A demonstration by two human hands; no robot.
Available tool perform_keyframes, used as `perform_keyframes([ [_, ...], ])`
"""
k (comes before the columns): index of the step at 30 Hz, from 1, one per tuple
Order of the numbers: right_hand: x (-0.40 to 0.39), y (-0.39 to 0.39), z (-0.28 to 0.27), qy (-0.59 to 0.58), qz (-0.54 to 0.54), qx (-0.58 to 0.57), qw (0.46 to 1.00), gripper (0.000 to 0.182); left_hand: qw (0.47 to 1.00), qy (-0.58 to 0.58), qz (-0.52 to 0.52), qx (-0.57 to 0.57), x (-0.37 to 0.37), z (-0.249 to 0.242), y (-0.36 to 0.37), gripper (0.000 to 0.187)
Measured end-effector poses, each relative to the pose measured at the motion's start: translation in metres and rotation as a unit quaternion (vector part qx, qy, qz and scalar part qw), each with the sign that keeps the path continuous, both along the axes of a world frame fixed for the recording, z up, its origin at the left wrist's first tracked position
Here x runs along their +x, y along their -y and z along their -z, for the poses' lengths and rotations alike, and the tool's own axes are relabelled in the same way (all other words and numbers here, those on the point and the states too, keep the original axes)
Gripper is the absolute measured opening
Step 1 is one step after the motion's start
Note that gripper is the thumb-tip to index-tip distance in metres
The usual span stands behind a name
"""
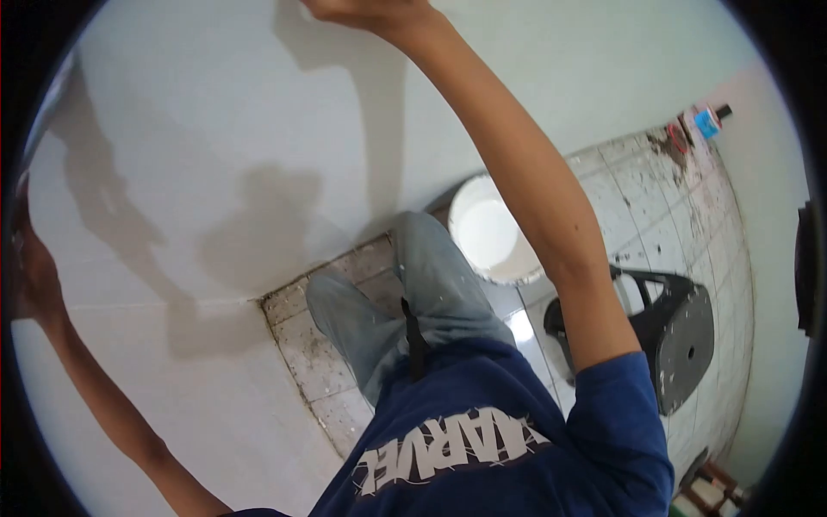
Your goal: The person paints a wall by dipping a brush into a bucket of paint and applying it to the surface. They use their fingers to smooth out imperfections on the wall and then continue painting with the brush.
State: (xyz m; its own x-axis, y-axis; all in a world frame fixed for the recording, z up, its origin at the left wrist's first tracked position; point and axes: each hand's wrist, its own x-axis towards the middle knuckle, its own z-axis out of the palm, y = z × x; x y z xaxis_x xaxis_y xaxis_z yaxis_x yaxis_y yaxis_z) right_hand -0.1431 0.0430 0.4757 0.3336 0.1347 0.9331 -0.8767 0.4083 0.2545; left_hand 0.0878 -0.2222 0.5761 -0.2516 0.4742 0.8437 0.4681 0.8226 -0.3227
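My right hand (370, 10) is raised close to the pale wall (215, 103) at the top of the view, where the frame's edge cuts off most of its fingers. What it may hold is out of sight. At the far left my left hand (36, 271) is also up by the wall, with its fingers curled in the dark rim of the lens. A pale, shiny strip (53, 103) shows above that hand; I cannot make out its kind. Below my right forearm stands a white bucket (491, 224) with white material inside, beside my knee.
A black plastic stool (685, 345) stands on the tiled floor (637, 202) to the right. A blue-labelled container (706, 122) sits by the far wall. Dirt and splatters mark the tiles. Some indistinct items (711, 491) lie at the lower right.
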Motion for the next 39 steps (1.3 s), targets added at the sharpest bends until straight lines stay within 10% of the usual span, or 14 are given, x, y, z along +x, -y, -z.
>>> perform_keyframes([
  [13, 0.02, -0.01, -0.003, 0.085, -0.009, 0.06, 0.995, 0.029, 1.0, -0.014, -0.002, 0.006, 0.024, -0.024, -0.037, 0.017],
  [20, 0.021, -0.013, -0.002, 0.107, -0.002, 0.061, 0.992, 0.028, 0.975, -0.214, -0.047, 0.033, 0.011, -0.175, -0.016, 0.012],
  [25, 0.022, -0.013, -0.002, 0.108, -0.017, 0.061, 0.992, 0.026, 0.951, -0.185, 0.245, 0.035, -0.023, -0.253, -0.019, 0.008],
  [27, 0.021, -0.013, -0.001, 0.113, -0.018, 0.06, 0.992, 0.026, 0.936, -0.18, 0.302, 0.033, -0.031, -0.236, -0.018, 0.008],
  [29, 0.018, -0.012, 0.001, 0.115, -0.017, 0.058, 0.992, 0.025, 0.95, -0.306, -0.045, -0.029, -0.022, -0.169, -0.004, 0.01],
  [35, 0.02, -0.013, -0.001, 0.111, -0.012, 0.06, 0.992, 0.025, 0.998, -0.048, 0.012, 0.034, 0.007, 0.057, -0.009, 0.021],
  [39, 0.02, -0.014, -0.002, 0.113, -0.005, 0.071, 0.991, 0.025, 0.986, 0.137, 0.022, 0.092, 0.035, 0.087, -0.027, 0.02],
])
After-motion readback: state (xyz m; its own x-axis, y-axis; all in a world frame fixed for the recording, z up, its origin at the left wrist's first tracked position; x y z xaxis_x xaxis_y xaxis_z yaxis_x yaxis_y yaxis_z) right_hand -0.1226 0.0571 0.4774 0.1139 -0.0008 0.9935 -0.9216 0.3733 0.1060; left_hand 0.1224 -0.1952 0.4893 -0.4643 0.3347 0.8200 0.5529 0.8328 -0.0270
